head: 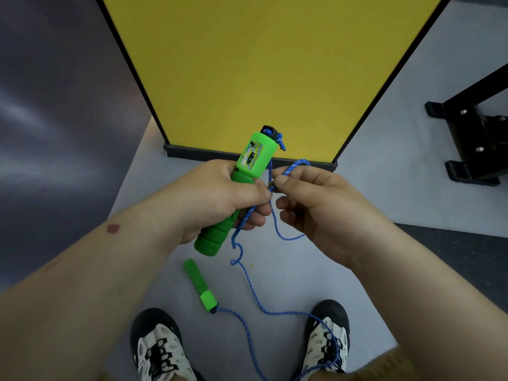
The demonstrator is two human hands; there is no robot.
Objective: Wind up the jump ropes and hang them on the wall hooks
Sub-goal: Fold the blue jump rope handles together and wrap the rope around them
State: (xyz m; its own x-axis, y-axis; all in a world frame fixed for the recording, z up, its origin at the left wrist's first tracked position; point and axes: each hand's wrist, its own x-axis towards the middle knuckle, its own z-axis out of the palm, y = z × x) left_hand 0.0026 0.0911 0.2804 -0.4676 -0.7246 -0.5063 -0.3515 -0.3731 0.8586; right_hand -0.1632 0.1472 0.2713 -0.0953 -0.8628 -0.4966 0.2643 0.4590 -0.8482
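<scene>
My left hand [214,199] grips a green jump-rope handle [247,171] with a counter window near its top and a black cap with a knotted rope end. My right hand [316,204] pinches the blue speckled rope [251,287] between thumb and forefinger just right of that handle, a small loop rising above the fingers. From the hands the rope hangs down to the floor and runs over my right shoe [327,336]. The second green handle [200,287] lies on the grey floor between my feet, rope attached at its lower end. No wall hooks are in view.
A yellow panel [261,64] with a black frame stands straight ahead, its base near my hands. A black metal stand foot [472,133] sits on the floor at right. A dark wall [55,105] fills the left. My left shoe [158,347] is below.
</scene>
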